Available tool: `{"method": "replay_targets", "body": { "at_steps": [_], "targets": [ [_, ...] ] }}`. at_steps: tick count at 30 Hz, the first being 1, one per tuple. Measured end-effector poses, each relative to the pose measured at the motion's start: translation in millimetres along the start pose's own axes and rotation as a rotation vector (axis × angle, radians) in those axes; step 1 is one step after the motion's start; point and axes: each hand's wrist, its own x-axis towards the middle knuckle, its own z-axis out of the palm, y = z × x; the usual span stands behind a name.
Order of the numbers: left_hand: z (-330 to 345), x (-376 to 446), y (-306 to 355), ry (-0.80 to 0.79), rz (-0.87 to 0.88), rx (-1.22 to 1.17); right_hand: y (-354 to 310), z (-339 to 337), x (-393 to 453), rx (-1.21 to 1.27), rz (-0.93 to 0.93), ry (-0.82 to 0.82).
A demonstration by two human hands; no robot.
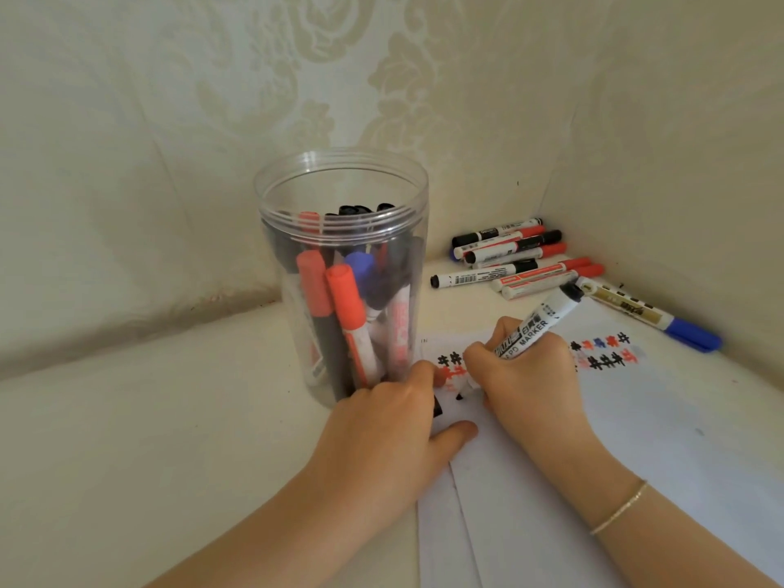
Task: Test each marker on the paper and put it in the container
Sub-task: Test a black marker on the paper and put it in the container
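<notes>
My left hand (pixel 382 422) lies flat on the near corner of the paper (pixel 636 439), fingers relaxed and spread, with what looks like the black cap (pixel 438 407) tucked under them, though only a dark sliver shows. My right hand (pixel 526 375) grasps the black marker (pixel 536 322) in a writing grip, its tip (pixel 460 395) down on the sheet just left of my knuckles. To test it well I should keep the left palm pressing so the sheet cannot slide, draw one short firm mark in the bare patch below the existing rows of hash marks (pixel 606 352), then cap it and drop it upright into the clear jar (pixel 343 273) just beyond my left fingertips.

Farther off past my right fingers lie a blue-capped marker (pixel 653 318) and a heap of untested markers (pixel 515 258) against the wall. My knuckles hide part of the marks; the jar's crowded contents are hard to count through the plastic.
</notes>
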Motion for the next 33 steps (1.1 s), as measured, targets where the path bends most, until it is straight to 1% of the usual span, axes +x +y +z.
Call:
{"method": "replay_targets", "body": {
  "at_steps": [5,7,11,13,17,24,28,33],
  "targets": [
    [1.3,1.0,0.0,-0.009,-0.016,0.002,-2.1,-3.2,0.0,0.054,0.046,-0.057],
    [2.1,1.1,-0.6,-0.014,-0.022,0.009,-2.8,-1.7,-1.1,0.054,0.029,-0.079],
    [2.0,1.7,-1.2,-0.021,-0.022,0.017,-0.7,0.8,-1.0,-0.025,-0.058,-0.014],
    [2.0,2.2,-1.3,-0.024,-0.024,0.022,-0.5,-0.9,-0.1,-0.021,-0.048,-0.013],
    [3.1,2.5,-1.9,-0.026,-0.025,0.027,-2.7,-2.6,-1.2,0.081,0.039,-0.055],
    [4.0,3.0,-2.3,-0.019,-0.024,0.023,-0.1,1.4,-0.6,-0.012,-0.019,-0.057],
    [3.8,2.7,-2.7,-0.03,-0.025,0.023,-0.7,-1.3,-1.5,0.068,0.019,-0.041],
    [3.9,2.0,-2.8,-0.018,-0.016,0.019,1.6,2.2,-0.5,0.001,-0.059,-0.009]
  ]
}}
